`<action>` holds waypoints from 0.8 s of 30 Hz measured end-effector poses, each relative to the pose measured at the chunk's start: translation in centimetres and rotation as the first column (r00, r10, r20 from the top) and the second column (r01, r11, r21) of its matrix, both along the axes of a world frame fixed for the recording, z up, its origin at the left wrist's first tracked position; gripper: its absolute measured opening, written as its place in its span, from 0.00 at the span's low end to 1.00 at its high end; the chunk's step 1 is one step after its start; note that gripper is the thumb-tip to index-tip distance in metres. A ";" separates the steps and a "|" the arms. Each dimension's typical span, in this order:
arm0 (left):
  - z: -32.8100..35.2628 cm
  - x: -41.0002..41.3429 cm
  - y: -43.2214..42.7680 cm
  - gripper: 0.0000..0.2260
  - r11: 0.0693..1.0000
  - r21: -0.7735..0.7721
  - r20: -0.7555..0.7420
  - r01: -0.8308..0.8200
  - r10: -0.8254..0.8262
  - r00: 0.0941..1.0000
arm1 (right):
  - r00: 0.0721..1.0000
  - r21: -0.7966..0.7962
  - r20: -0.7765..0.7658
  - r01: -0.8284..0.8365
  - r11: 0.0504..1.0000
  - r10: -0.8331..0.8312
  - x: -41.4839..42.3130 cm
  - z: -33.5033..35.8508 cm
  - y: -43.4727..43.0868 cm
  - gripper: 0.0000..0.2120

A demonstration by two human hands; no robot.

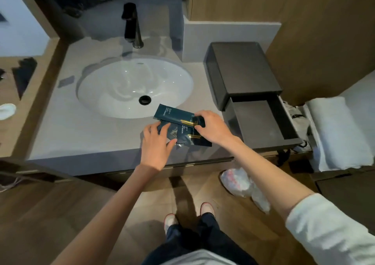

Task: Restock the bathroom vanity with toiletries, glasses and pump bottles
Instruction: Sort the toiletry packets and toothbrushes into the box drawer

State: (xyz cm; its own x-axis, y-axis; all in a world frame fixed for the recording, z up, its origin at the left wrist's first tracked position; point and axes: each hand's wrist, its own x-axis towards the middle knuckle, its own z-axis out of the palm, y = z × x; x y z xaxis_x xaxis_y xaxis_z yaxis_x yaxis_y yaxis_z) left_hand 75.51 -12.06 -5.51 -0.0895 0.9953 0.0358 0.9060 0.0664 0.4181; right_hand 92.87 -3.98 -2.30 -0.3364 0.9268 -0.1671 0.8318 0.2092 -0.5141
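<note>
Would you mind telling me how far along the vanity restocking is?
Done: the drawer stands open. In hand: the right hand pinches the top toiletry packet; the left hand rests on the lower packets. Left: stowing them; no glasses or pump bottles in view.

A round white sink (113, 86) sits in the worktop (60, 134). A black tap (132, 23) stands at its back edge. A white towel (341, 134) lies past the right edge.
</note>
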 end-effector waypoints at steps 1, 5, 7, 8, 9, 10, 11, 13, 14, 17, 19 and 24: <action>-0.2 -0.3 0.1 0.27 1.000 -0.022 -0.001 -0.008 0.008 1.000 | 0.998 -0.031 0.048 -0.029 0.999 0.030 -0.3 -0.5 0.6 0.23; -0.9 -1.0 1.0 0.35 0.989 -0.145 0.078 -0.011 0.023 0.997 | 0.977 -0.113 0.193 -0.073 0.991 0.094 -1.0 -1.4 1.2 0.37; -1.3 -1.2 1.7 0.38 0.984 -0.180 0.147 0.012 0.015 0.989 | 0.972 -0.075 0.222 -0.068 0.995 0.083 -0.9 -1.3 1.2 0.37; -1.4 -1.3 2.0 0.40 0.984 -0.176 0.175 0.024 0.007 0.985 | 0.968 -0.055 0.237 -0.069 0.996 0.080 -0.8 -1.3 1.2 0.37; -1.4 -1.3 2.3 0.40 0.986 -0.162 0.203 0.031 0.003 0.979 | 0.966 -0.040 0.248 -0.069 0.997 0.077 -0.7 -1.2 1.2 0.37; -1.3 -1.3 2.5 0.40 0.989 -0.143 0.231 0.028 0.005 0.973 | 0.966 -0.035 0.251 -0.062 0.997 0.069 -0.7 -1.1 1.2 0.37; -1.1 -1.3 2.6 0.40 0.992 -0.125 0.258 0.018 0.015 0.966 | 0.968 -0.038 0.244 -0.045 0.998 0.053 -0.7 -1.0 1.2 0.37; -0.7 -1.2 2.8 0.39 0.993 -0.113 0.287 -0.023 0.055 0.956 | 0.973 -0.054 0.232 0.000 0.999 0.013 -0.9 -1.0 1.1 0.37; -0.6 -1.3 2.9 0.39 0.992 -0.116 0.281 -0.045 0.076 0.957 | 0.974 -0.058 0.226 0.021 0.998 -0.008 -0.9 -1.1 1.1 0.38; -0.6 -1.5 3.2 0.36 0.987 -0.115 0.250 -0.110 0.136 0.959 | 0.982 -0.069 0.177 0.080 0.994 -0.067 -0.8 -1.2 1.2 0.38; -0.8 -1.7 3.3 0.32 0.985 -0.107 0.322 -0.139 0.166 0.932 | 0.987 -0.049 0.145 0.072 0.996 -0.064 -0.8 -1.2 1.0 0.37; -0.1 -2.2 2.9 0.20 0.971 -0.080 0.549 -0.227 0.233 0.803 | 0.996 0.011 0.045 0.082 0.997 -0.083 -1.0 -1.1 0.4 0.32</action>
State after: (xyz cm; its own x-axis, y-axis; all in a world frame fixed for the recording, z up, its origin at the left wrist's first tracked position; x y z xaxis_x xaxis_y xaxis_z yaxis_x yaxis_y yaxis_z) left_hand 73.35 -9.17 -5.64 -0.3177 0.9430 -0.0990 0.4819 0.2505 0.8397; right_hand 91.83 -3.55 -3.42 -0.2511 0.9525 -0.1721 0.8688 0.1434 -0.4740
